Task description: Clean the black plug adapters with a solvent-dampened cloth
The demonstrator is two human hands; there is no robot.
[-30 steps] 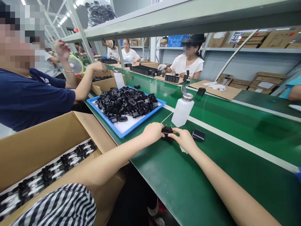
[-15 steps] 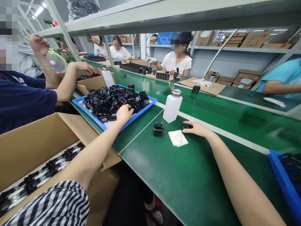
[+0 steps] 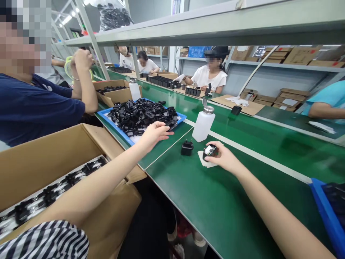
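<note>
My right hand (image 3: 225,158) is closed around a black adapter (image 3: 210,151) and holds it just above a white cloth (image 3: 204,162) on the green belt. My left hand (image 3: 154,132) hovers at the near edge of a blue tray (image 3: 120,132) heaped with black adapters (image 3: 141,114). Its thumb and fingers pinch a black adapter piece (image 3: 170,125). Another black adapter (image 3: 187,148) stands alone on the belt between my hands. Just behind it stands a white dispenser bottle (image 3: 203,123) with a metal top.
An open cardboard box (image 3: 54,158) at my left holds rows of packed adapters. A second blue tray (image 3: 325,210) sits at the right edge. A person in a navy shirt (image 3: 35,108) works at my left, and others sit across the belt.
My left hand came back out of the tray with a piece. My right hand picked the adapter up off the belt and brought it over the cloth.
</note>
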